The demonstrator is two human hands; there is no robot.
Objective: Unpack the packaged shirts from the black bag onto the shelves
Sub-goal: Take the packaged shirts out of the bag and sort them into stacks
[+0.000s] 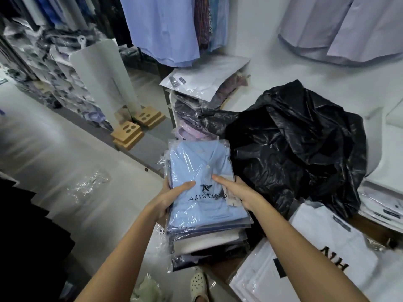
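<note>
I hold a stack of packaged shirts [196, 238] in clear plastic bags in front of me. The top one is a light blue packaged polo [196, 162] with a dark printed logo. My left hand [172, 197] grips the stack's left edge, thumb on top. My right hand [235, 190] grips the right edge, thumb across the blue package. The crumpled black bag [301, 144] lies on the white shelf surface [340, 83] just right of the stack.
A pile of packaged shirts [202, 99] stands on the shelf behind the stack. White packaged shirts [316, 253] lie at lower right, and more at far right [383, 205]. Shirts hang above [165, 27]. A white shirt form [104, 83] stands on wooden blocks at left. My foot [199, 284] is below.
</note>
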